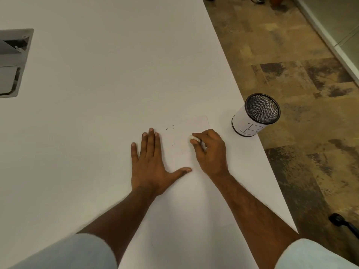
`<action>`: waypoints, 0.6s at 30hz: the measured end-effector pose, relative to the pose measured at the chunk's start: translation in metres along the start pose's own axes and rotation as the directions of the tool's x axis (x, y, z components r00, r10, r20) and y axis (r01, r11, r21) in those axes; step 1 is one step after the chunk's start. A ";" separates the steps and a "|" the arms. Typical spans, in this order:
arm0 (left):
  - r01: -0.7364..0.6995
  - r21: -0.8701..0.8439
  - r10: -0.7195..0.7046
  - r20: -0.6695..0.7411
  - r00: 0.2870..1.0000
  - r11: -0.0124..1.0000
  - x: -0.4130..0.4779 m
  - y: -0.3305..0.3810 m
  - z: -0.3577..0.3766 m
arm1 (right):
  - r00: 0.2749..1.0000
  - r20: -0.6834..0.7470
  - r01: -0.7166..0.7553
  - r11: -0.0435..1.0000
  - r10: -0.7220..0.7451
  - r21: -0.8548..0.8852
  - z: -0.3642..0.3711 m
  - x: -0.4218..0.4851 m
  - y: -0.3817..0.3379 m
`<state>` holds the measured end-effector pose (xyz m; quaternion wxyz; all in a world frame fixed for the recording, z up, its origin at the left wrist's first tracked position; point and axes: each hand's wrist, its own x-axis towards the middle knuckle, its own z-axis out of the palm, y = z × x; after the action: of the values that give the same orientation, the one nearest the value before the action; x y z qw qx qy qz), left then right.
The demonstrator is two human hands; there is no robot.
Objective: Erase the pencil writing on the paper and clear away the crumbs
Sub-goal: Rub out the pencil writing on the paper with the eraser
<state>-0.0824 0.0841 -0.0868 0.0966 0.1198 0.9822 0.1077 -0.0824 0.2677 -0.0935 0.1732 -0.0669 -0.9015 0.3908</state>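
Observation:
A white sheet of paper lies on the white table, hard to tell from the tabletop. My left hand presses flat on its left part, fingers spread. My right hand pinches a small white eraser against the paper's right side. A few dark crumbs lie on the paper beyond my left fingertips, and one faint mark sits between my hands.
A mesh pencil cup wrapped in white paper marked "B" stands at the table's right edge. A metal cable hatch is set in the table at far left. The table edge runs diagonally on the right, floor below.

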 end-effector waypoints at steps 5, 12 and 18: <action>0.032 0.054 -0.034 0.027 0.999 0.998 0.002 0.004 0.002 | 1.000 0.004 -0.011 1.000 0.011 0.022 -0.002 0.002 0.000; 0.023 0.069 -0.026 0.033 0.999 0.997 0.003 0.003 0.001 | 0.953 0.287 0.085 0.996 -0.093 0.040 0.007 -0.015 -0.027; 0.020 0.062 -0.022 0.024 0.999 0.998 0.002 0.003 0.002 | 0.990 0.139 -0.017 1.000 0.016 0.001 0.017 0.017 -0.030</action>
<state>-0.0833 0.0877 -0.0883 0.1059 0.1137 0.9850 0.0746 -0.1041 0.2397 -0.0785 0.1070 -0.0469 -0.9104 0.3968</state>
